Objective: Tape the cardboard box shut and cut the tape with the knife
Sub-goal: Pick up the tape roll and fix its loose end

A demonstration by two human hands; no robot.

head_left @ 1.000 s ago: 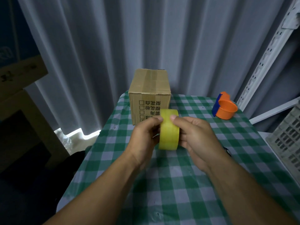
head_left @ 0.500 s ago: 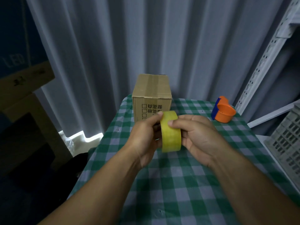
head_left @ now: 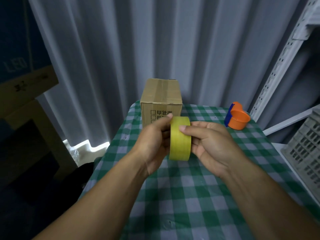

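A small brown cardboard box (head_left: 161, 94) stands at the far left end of the table, flaps down, printed characters on its near face. In front of it I hold a yellow tape roll (head_left: 180, 141) upright above the cloth. My left hand (head_left: 152, 141) grips its left side, thumb on the top rim. My right hand (head_left: 209, 142) holds the right side, thumb pressed on the roll's outer face. An orange and blue tape cutter (head_left: 237, 118) rests at the far right. No knife shows anywhere.
The table wears a green and white checked cloth (head_left: 190, 196). Grey curtains hang close behind. A perforated metal shelf post (head_left: 280, 63) and a grey plastic crate (head_left: 308, 148) stand at the right. Dark cardboard boxes sit at the left, beyond the table edge.
My right thumb has slid from the roll's top down onto its outer face. Both hands keep hold of the roll. The view has tilted up slightly.
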